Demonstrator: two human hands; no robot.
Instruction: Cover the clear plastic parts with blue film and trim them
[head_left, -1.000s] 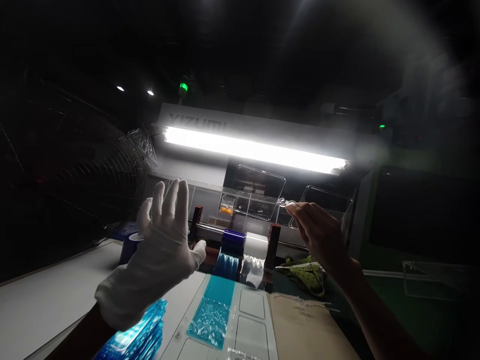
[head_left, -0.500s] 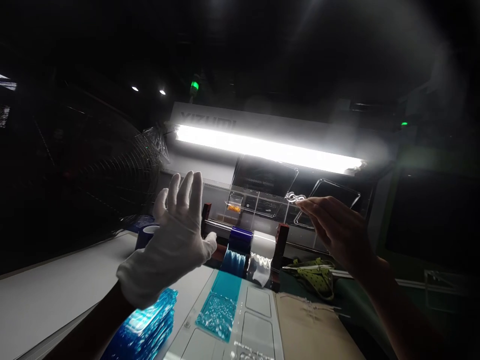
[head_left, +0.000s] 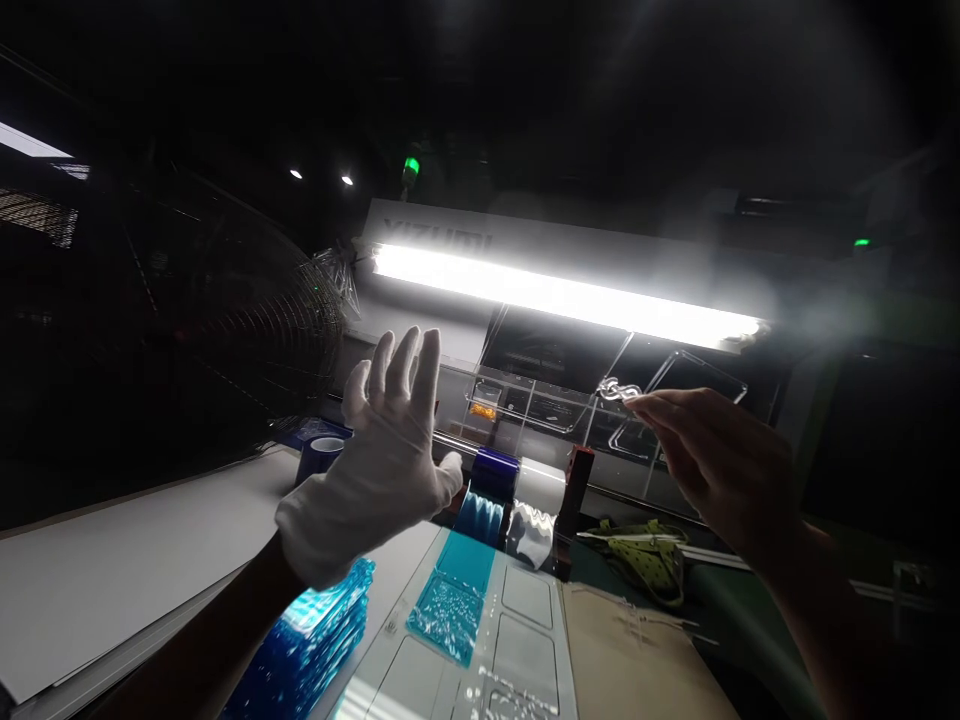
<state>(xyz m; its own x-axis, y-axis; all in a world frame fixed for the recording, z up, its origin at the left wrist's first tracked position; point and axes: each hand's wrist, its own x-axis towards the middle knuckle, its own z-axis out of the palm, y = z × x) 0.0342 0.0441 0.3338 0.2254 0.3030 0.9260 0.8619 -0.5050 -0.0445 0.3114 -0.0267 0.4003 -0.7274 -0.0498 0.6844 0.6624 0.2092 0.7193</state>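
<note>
My left hand [head_left: 382, 460], in a white glove, is raised with its fingers spread and nothing visible in it. On the right my bare right hand [head_left: 716, 455] pinches a curly clear plastic piece [head_left: 619, 391] between thumb and fingers. Thin clear rounded outlines lie on both sides of that piece; whether they are joined to it I cannot tell. Below the hands, a blue film roll [head_left: 495, 472] and a clear film roll [head_left: 541, 485] sit on a bar. Blue film [head_left: 448, 610] lies over a marked white board [head_left: 521, 655].
A lit tube lamp [head_left: 562, 297] crosses the view behind the hands. At lower left stands a stack of blue film-covered pieces [head_left: 315, 650], with a blue tape roll [head_left: 321, 458] behind it. Brown cardboard [head_left: 637, 650] and a green dotted cloth [head_left: 645, 560] lie at right. A large fan [head_left: 247, 320] stands left.
The whole view has shifted, so both hands and the bench appear farther right. The right hand keeps its pinch on the clear piece, and the left hand stays spread.
</note>
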